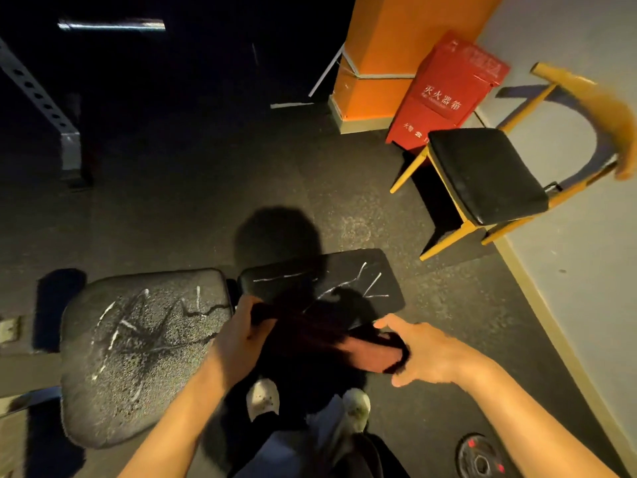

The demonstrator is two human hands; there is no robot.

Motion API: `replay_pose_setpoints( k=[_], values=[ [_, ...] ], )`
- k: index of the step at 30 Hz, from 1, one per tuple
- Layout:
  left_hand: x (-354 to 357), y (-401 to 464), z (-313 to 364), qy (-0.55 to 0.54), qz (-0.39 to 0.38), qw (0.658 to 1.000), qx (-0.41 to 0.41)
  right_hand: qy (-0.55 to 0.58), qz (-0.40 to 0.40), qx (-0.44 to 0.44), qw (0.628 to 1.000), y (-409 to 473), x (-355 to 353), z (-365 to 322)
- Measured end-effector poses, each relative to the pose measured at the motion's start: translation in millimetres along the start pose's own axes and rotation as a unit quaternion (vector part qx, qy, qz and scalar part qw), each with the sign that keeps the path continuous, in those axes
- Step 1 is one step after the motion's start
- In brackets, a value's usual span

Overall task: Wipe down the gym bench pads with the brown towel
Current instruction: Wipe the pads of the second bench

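We hold the brown towel point(348, 346) stretched over the smaller pad's point(320, 281) near edge; left hand point(241, 326) and right hand point(424, 353) each grip an end; wiping seems underway; the larger pad point(138, 339) likely comes next, needing firm passes.

Background stuff: wooden chair point(482, 177) with a black seat cushion sits by the grey wall point(579, 236). Just behind the chair there's a red box point(448, 94) with white lettering, and left of that an orange pillar point(386, 53). A weight plate point(481, 458) lies on the floor point(206, 188), well in front of the chair. Perforated metal upright point(38, 94) far left.
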State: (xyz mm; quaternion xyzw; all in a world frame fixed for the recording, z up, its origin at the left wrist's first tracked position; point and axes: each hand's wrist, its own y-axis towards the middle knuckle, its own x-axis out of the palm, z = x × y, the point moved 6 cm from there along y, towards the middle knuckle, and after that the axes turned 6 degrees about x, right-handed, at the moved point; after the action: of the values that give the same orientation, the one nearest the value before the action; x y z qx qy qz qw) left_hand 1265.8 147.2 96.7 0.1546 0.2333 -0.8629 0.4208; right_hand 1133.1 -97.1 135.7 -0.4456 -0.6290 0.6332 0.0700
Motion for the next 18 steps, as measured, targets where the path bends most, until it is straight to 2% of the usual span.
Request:
replay_pose_setpoints(
  k=[2, 4, 6, 9, 13, 15, 18],
  values=[
    [2.1, 9.9, 10.4, -0.024, 0.036, 0.999, -0.002, -0.028, 0.028, -0.021, 0.999, 13.6, -14.6, 5.3],
    [5.9, 14.9, 22.4, -0.044, 0.061, 0.997, 0.007, -0.009, 0.059, -0.047, 0.997, 25.1, -30.1, 12.7],
    [12.9, 17.3, 28.5, -0.054, 0.068, 0.996, -0.006, 0.067, 0.056, -0.084, 0.993, 35.2, -39.7, 22.1],
    [28.6, 22.3, 29.8, -0.025, 0.054, 0.995, -0.079, 0.168, 0.04, -0.145, 0.974, 53.1, -51.8, 31.7],
    [73.0, 20.5, 36.8, 0.014, -0.042, 0.987, -0.156, 0.122, 0.087, -0.202, 0.968, 76.7, -71.4, 48.3],
    [98.6, 14.2, 42.7, 0.086, -0.093, 0.974, -0.189, 0.114, 0.066, -0.216, 0.967, 85.1, -79.2, 60.5],
    [129.7, 7.4, 45.4, 0.208, -0.1, 0.944, -0.236, -0.003, 0.015, -0.229, 0.973, 96.6, -84.4, 73.4]
  ],
)
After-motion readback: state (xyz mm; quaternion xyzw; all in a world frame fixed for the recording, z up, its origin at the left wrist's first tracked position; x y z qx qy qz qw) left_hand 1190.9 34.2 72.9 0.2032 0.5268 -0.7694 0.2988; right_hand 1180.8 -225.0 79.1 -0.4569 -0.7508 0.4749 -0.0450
